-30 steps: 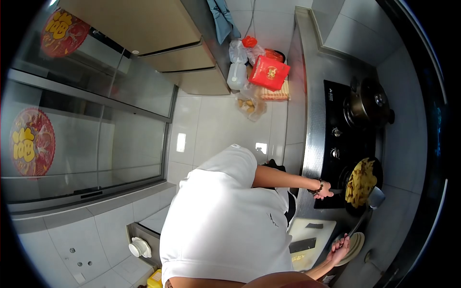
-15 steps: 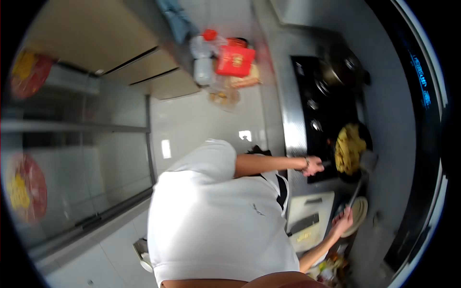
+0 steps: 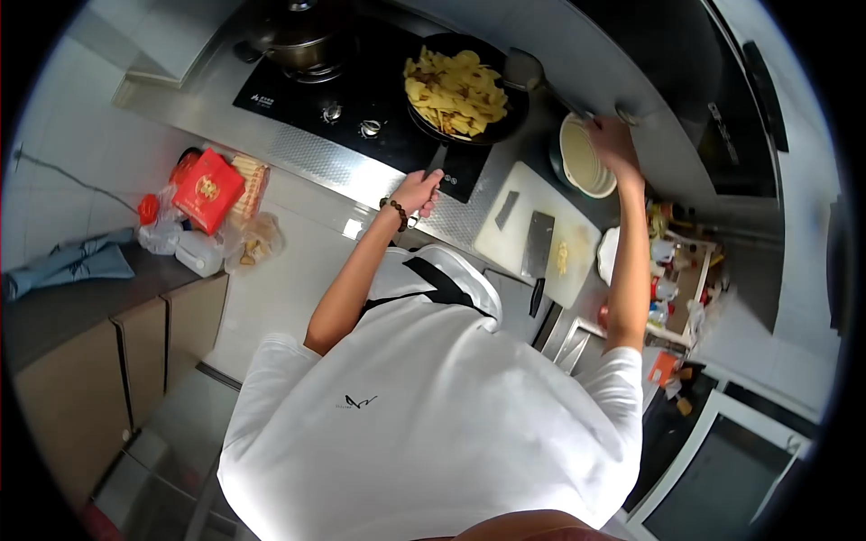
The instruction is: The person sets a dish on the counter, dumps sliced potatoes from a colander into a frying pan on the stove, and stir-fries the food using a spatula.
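Note:
A black frying pan [image 3: 514, 110] full of sliced yellow food [image 3: 456, 90] sits on the right burner of the stove. My left hand [image 3: 417, 193] is closed around the pan's handle [image 3: 437, 159]. My right hand [image 3: 615, 146], somewhat blurred, is closed on the long handle of a metal spatula [image 3: 524, 69], whose blade is at the pan's right rim. Below my right hand stands a round cream bowl [image 3: 582, 155]. On the white cutting board [image 3: 505, 232] lie a cleaver [image 3: 538, 243], a small dark piece and some chopped yellow bits.
A lidded pot [image 3: 302, 45] stands on the left burner. Left of the counter are a red box [image 3: 208, 190], bags and a plastic jug [image 3: 199, 253]. To the right are a rack [image 3: 699, 288] of bottles and packets and a glass-paned white door [image 3: 722, 469].
The view has turned from the side to face the stove. My left hand stays on the pan handle. My right hand still holds the spatula, its blade at the pan's edge.

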A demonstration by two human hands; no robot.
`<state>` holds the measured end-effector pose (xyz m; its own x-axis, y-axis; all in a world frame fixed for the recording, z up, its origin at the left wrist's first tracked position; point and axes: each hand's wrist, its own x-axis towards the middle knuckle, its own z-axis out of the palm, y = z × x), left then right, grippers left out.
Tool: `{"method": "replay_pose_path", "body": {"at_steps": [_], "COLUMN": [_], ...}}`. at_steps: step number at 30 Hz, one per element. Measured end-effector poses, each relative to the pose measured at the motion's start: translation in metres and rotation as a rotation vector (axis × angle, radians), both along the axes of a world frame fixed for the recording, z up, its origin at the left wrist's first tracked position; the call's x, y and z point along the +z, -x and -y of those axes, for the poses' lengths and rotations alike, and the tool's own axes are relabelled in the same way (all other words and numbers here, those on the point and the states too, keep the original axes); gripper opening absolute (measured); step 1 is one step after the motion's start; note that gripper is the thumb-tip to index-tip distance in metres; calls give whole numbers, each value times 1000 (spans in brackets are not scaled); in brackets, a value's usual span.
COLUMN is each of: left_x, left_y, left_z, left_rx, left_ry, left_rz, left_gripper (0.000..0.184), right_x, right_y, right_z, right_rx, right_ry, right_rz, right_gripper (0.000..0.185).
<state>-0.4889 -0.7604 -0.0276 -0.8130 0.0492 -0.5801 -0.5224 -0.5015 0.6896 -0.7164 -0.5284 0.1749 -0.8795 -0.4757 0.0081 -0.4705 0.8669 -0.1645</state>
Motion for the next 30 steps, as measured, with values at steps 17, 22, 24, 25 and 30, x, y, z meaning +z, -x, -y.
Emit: {"method": "replay_pose_path", "body": {"at_steps": [17, 22, 24, 25, 30], "left_x": [-1, 6, 6, 7, 5], "left_y": [-1, 1, 0, 0, 1], "left_z": [-2, -2, 0, 1, 8], "left_rx": [0, -13, -43, -49, -112], "left_ry": [1, 80, 125, 120, 174], "left_rz": [10, 0, -20, -18, -23], "left_gripper": [32, 29, 29, 28, 32], "right_x": [22, 15, 10, 9, -4], "right_y": [99, 124, 128, 131, 127], "right_z": [129, 118, 113, 112, 111], "right_rx": [-21, -55, -62, -66, -41], "right_ry": [-301, -171, -129, -110, -59], "right_rz": [90, 233, 280, 298, 316], "right_gripper": [27, 26, 25, 25, 24]}}
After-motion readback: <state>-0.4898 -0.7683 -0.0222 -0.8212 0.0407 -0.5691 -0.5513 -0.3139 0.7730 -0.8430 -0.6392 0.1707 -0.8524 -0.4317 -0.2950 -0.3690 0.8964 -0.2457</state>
